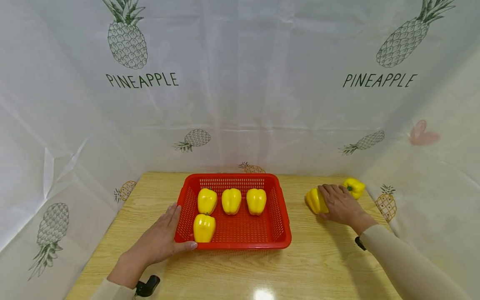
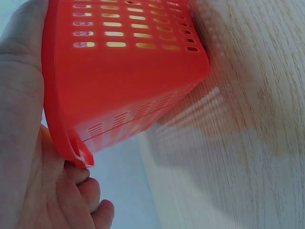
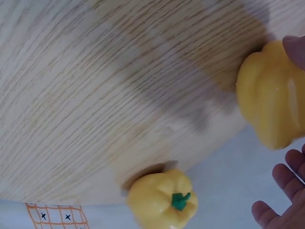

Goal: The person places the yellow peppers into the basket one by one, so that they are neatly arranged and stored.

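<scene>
My right hand [image 1: 340, 204] lies over a yellow bell pepper [image 1: 316, 201] at the right of the table, hiding part of it. In the right wrist view that pepper [image 3: 272, 98] sits between the thumb [image 3: 296, 51] and the fingers [image 3: 288, 180]. Just beyond the hand is a second bell pepper [image 1: 354, 187] with a green stem. My left hand [image 1: 159, 235] rests on the near left corner of a red plastic basket [image 1: 283, 221], fingers along the side, thumb on the front rim. Several yellow bell peppers [image 1: 231, 201] stand inside the basket.
The wooden table [image 1: 225, 273] carries the basket near its middle. White cloth [image 1: 240, 104] printed with pineapples hangs behind and at both sides. The second pepper lies close to the table's far right edge.
</scene>
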{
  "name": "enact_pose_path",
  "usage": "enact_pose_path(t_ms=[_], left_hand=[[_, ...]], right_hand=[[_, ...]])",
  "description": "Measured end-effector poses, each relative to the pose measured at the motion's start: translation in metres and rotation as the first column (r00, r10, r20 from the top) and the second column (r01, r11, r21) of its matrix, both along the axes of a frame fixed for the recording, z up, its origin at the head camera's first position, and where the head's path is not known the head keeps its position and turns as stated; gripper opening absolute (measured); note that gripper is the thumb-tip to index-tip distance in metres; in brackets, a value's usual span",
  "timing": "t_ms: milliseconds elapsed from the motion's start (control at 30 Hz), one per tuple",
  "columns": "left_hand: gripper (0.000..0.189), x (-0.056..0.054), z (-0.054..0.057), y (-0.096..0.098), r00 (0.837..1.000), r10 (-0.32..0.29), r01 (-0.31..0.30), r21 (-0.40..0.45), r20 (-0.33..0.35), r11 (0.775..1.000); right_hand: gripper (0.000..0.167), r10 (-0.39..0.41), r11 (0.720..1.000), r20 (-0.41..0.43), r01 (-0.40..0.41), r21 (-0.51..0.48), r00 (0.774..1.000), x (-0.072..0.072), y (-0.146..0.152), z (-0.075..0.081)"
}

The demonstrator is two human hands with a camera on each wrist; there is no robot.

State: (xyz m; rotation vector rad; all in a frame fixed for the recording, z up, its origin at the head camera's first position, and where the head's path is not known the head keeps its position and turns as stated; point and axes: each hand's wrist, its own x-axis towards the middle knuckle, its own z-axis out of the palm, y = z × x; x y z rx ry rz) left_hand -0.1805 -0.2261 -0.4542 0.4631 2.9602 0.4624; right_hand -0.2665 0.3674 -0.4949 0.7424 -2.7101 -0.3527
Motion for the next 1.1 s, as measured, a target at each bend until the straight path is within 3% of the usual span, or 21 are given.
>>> enact_pose_path(t_ms=[500,833,1100], left_hand=[[0.132,0.001,0.002,0.001,1.000,0.002,-0.002,-0.007,0.007,1.000],[0.132,0.001,0.001,0.001,1.000,0.014,-0.013,-0.010,0.021,1.000],[0.132,0.000,0.001,0.001,1.000,0.011,-0.011,-0.016,0.013,1.000]], right_hand=[[0.104,-0.022,0.999,0.140,0.026,-0.029,0.990,-0.001,0.000,0.001],[0.101,-0.021,0.999,0.137,0.027,-0.041,0.990,-0.002,-0.002,-0.004],[0.107,-0.031,0.997,0.114,0.039,-0.069,0.993,-0.004,-0.002,-0.011]])
